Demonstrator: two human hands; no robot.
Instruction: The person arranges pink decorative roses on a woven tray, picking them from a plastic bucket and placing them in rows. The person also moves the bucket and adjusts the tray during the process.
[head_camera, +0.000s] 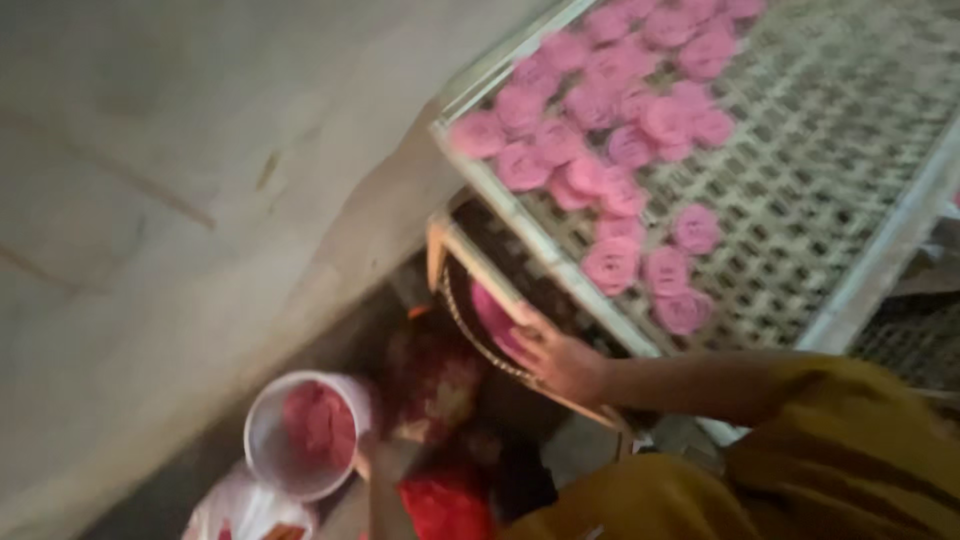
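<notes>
Below the woven drying rack (800, 200), where rows of pink rosette-shaped pieces (610, 120) lie spread over the mesh, I have my right hand (560, 360) reaching in toward a lower tray (450, 250). Its fingers look curled around the edge of a round sieve-like basket (480, 320) holding something pink, though the blur keeps me from telling how firmly it grips. My sleeve (800, 440) is mustard yellow and fills the lower right of the view. Near the floor sits a white bucket (262, 440) with pink paste inside, well apart from the hand; beside it are red bags (440, 500). My left hand I cannot make out clearly; a pale shape just beside the bucket's rim may be it, but I cannot tell. I judge the step in hand to be handling the basket under the rack; the next move calls for a steady hold so the basket clears the rack's frame without tipping.
</notes>
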